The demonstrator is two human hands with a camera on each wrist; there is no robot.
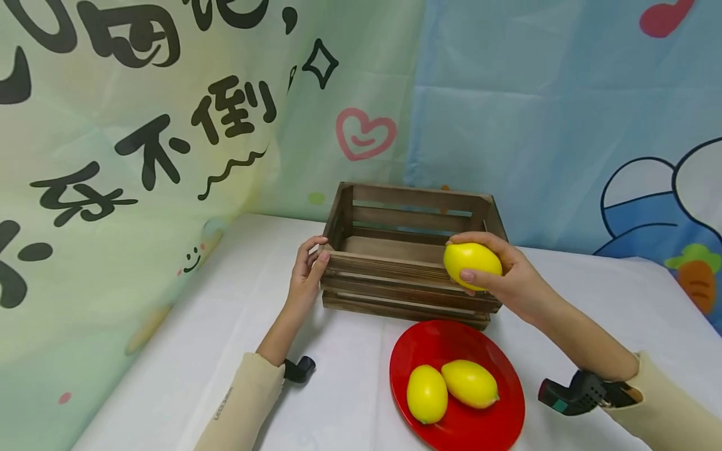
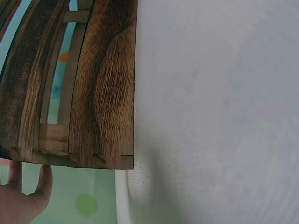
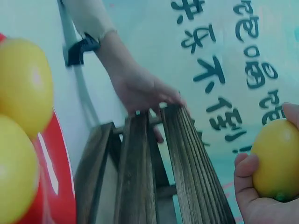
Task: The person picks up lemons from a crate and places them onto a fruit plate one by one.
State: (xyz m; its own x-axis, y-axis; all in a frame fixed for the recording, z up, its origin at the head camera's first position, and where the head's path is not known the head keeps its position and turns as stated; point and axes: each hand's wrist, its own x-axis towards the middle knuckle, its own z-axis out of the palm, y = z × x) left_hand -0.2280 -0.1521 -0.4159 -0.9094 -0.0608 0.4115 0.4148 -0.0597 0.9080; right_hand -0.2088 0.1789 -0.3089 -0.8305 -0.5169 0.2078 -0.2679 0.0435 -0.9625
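A yellow lemon (image 1: 472,265) is in my right hand (image 1: 516,282), held between thumb and fingers above the front right rim of a slatted wooden crate (image 1: 406,285). The right wrist view shows the same lemon (image 3: 276,161) with the fingers bent around it. At the crate's left front corner, my left hand (image 1: 304,275) grips the edge, its fingertips against the wood in the left wrist view. Two more lemons, one upright (image 1: 427,394) and one lying slanted (image 1: 470,383), rest on a red plate (image 1: 507,413) in front of the crate.
A white cloth (image 1: 344,376) covers the table. Behind it hangs a printed backdrop (image 1: 507,113) with dark lettering and cartoon shapes, close to the back of the crate. Each wrist wears a black camera, the right one (image 1: 581,393) just beside the plate.
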